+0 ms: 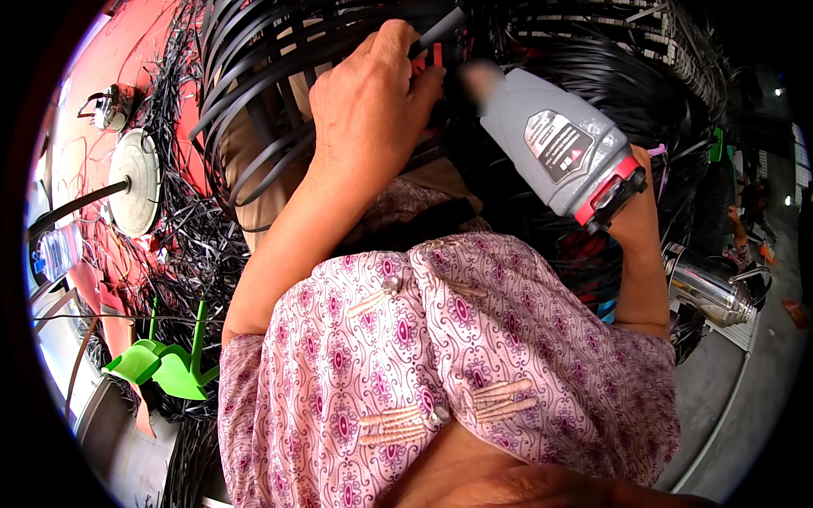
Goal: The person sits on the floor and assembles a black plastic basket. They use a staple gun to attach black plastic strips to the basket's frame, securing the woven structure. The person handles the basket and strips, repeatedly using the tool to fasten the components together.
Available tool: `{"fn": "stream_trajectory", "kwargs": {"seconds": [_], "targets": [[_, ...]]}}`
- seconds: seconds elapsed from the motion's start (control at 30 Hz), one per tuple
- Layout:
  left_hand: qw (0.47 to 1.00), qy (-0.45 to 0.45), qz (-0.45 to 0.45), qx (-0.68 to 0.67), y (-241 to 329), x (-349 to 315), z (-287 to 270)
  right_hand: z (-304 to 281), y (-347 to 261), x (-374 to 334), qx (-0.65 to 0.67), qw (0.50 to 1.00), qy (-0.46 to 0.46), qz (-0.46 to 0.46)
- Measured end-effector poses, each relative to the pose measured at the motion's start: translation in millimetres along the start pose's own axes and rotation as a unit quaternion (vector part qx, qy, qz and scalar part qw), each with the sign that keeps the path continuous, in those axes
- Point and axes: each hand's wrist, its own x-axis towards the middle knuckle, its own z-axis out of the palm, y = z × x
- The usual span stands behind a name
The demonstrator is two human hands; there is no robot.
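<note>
My left hand (364,97) is closed at the top middle, thumb and fingers pinched at a flat black plastic strip (442,27). A small red part (438,55) shows beside its fingertips; I cannot make out what it belongs to. My right hand (637,212) is mostly hidden behind a grey cordless power tool (529,118) with a red and black base, and appears closed round it. The tool's front end is blurred and points toward my left hand. Curved black strips of a partly woven frame (254,93) surround my left hand.
Loose black strips (190,254) lie heaped at the left, by a round pale disc (140,182) and a green plastic piece (178,368). More strip bundles (593,63) fill the upper right. A steel flask (707,284) stands beyond my right forearm. Another person's arm (737,224) shows at far right.
</note>
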Motion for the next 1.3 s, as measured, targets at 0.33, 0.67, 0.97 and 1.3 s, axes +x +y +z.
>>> {"fn": "stream_trajectory", "kwargs": {"seconds": [0.33,0.67,0.97,1.3], "targets": [[0.973,0.106,0.206,-0.011,-1.0,-9.1,-14.1,23.5,38.6,-60.9,0.142,0.953,0.145,0.224],[0.964,-0.056,-0.015,-0.259,21.2,-8.6,-53.2,27.0,47.1,-76.1,0.171,0.945,0.178,0.214],[0.991,0.051,0.076,-0.094,39.0,-13.3,-29.3,29.5,53.3,-78.6,0.11,0.97,0.149,0.159],[0.975,-0.019,0.215,0.054,4.7,-15.0,-0.3,38.0,73.8,-91.0,0.05,0.981,0.112,0.152]]}}
